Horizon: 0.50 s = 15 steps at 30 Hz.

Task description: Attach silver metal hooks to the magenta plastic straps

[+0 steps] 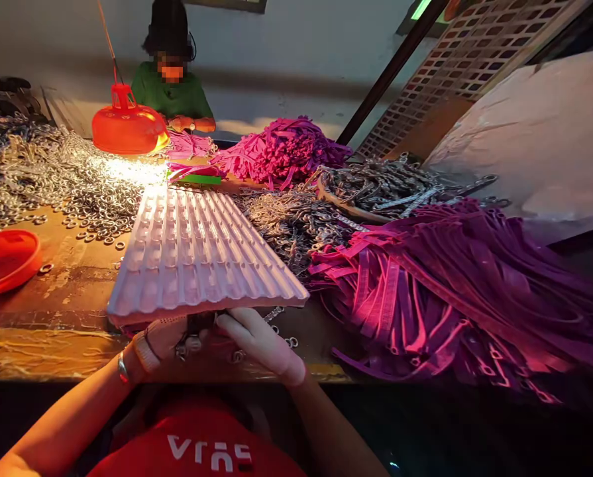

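At the table's front edge, both hands meet just below the near edge of a pale ridged tray (201,258). My left hand (169,338), with a bracelet at its wrist, has its fingers curled by a small dark object (201,322) and some metal pieces. My right hand (259,341) reaches in from the right, fingers bent and pressed together near the same dark object. What its fingertips hold is hidden. A few metal rings (291,342) lie beside my right hand, and a short chain piece (274,314) is behind it.
Purple straps (425,285) are heaped at the right, more straps (291,149) farther back. Metal chains (301,218) lie between. Metal rings (92,192) cover the back left under a red lamp (127,126). A red bowl (8,262) stands left. A person (171,99) sits opposite.
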Available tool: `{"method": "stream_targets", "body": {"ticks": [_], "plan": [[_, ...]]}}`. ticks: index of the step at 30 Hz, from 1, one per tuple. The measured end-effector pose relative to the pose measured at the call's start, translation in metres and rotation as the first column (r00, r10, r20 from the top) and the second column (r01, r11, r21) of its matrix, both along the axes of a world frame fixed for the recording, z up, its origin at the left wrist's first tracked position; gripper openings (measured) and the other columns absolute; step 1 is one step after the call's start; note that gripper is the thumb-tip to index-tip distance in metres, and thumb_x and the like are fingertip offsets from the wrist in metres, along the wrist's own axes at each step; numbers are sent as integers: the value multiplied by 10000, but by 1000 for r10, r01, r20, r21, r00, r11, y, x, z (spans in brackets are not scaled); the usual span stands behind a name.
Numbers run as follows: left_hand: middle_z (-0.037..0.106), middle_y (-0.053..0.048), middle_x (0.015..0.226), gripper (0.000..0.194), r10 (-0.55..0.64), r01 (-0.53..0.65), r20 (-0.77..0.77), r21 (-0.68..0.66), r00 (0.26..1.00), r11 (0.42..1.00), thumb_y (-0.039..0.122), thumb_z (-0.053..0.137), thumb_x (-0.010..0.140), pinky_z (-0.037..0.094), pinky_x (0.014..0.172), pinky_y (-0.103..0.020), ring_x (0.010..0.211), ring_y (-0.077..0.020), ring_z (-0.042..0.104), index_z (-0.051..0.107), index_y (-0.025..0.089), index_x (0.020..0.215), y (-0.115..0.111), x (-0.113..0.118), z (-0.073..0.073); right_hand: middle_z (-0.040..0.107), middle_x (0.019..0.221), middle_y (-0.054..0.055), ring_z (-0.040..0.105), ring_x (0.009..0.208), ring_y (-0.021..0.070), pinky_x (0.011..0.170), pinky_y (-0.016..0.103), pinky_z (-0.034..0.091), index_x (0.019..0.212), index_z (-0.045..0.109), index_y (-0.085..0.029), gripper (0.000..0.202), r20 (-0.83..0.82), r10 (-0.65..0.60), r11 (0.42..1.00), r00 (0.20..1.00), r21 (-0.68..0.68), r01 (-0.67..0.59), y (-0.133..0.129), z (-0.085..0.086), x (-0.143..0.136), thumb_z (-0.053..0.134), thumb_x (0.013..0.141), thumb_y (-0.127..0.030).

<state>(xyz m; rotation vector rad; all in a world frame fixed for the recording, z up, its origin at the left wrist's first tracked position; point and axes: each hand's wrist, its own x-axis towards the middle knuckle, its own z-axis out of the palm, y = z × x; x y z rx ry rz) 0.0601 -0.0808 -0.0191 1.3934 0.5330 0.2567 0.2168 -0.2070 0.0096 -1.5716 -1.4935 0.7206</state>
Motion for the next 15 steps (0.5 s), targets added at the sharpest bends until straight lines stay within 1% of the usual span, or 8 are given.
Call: {"method": "stream_targets", "body": {"ticks": [2, 4, 7, 9, 11, 13, 15], "plan": [[616, -49, 640, 126, 0, 0, -4, 70, 1000, 998, 298, 742, 714, 451, 526, -242, 738, -208, 613, 669, 199, 687, 3, -7, -1, 674, 836, 8, 589, 792, 173, 789, 295, 480, 783, 637, -208, 273, 16, -32, 999, 999, -28, 33, -2, -4, -1, 446, 957, -298], [614, -42, 651, 132, 2, -1, -3, 128, 1000, 992, 329, 715, 747, 464, 547, -245, 746, -201, 611, 677, 209, 709, 5, -10, -5, 677, 831, 16, 582, 770, 172, 757, 289, 461, 773, 629, -204, 271, 68, -50, 999, 996, -17, 51, -3, -10, -3, 440, 953, -276], [616, -37, 677, 170, -13, 12, 0, 211, 1000, 977, 376, 670, 820, 478, 545, -247, 707, -184, 600, 678, 220, 752, 3, -7, -13, 694, 822, 29, 587, 749, 175, 726, 288, 436, 757, 632, -204, 287, 172, -62, 998, 983, 1, 63, -3, -17, -6, 433, 958, -252], [654, -49, 780, 201, -53, 50, 2, 277, 999, 959, 402, 626, 888, 510, 574, -260, 720, -168, 604, 681, 212, 851, -2, -3, -18, 707, 807, 36, 598, 738, 178, 713, 286, 422, 752, 649, -206, 309, 246, -94, 995, 965, 9, 95, -4, -20, -6, 434, 967, -260], [676, -69, 955, 236, -97, 91, 3, 320, 995, 943, 401, 590, 937, 554, 660, -302, 805, -168, 629, 666, 190, 1012, -8, -2, -21, 724, 824, 46, 613, 747, 183, 708, 283, 409, 779, 680, -206, 305, 335, -135, 990, 932, 20, 136, -3, -21, -5, 445, 966, -263], [658, -86, 1100, 278, -104, 98, 3, 298, 995, 950, 381, 578, 955, 573, 754, -352, 907, -185, 640, 633, 180, 1139, -14, -5, -21, 736, 868, 56, 625, 777, 190, 707, 280, 398, 820, 703, -204, 271, 429, -151, 988, 891, 32, 152, -3, -20, -3, 466, 944, -244], [643, -92, 1146, 294, -71, 68, 4, 222, 998, 973, 360, 580, 957, 574, 792, -369, 945, -191, 642, 618, 173, 1181, -19, -9, -19, 739, 902, 62, 624, 795, 192, 701, 277, 387, 843, 711, -200, 233, 510, -139, 990, 849, 40, 138, -3, -19, -1, 488, 908, -222]]}}
